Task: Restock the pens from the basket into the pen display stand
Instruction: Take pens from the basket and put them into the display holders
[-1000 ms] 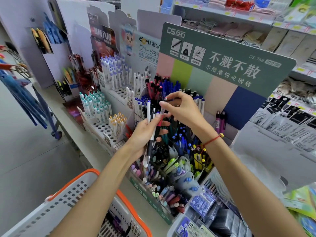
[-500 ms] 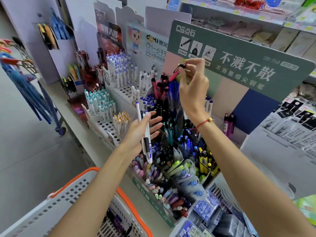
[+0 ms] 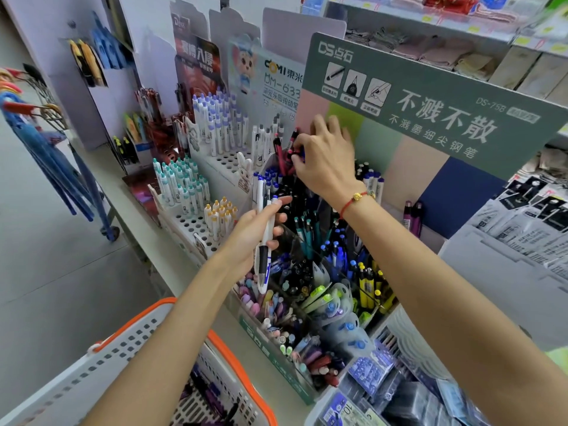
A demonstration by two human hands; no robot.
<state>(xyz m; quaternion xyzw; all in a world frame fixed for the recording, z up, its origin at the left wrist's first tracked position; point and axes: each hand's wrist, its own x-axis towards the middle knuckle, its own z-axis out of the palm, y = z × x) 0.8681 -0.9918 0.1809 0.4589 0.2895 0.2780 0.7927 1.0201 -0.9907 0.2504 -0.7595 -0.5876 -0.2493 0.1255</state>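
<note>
The left hand (image 3: 252, 232) grips white pens (image 3: 265, 241). The right hand (image 3: 325, 158) pinches a red pen (image 3: 292, 149) at the stand (image 3: 276, 358); its fingertips are blurred. The basket (image 3: 101, 358) is cut off.

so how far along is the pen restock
Partway. The pen display stand already looks well filled. In hand: the right hand is at the red pens in a back compartment, seemingly seating one, while the left hand holds a few white pens. Left to do: those pens, plus the dark ones lying in the basket.
</note>
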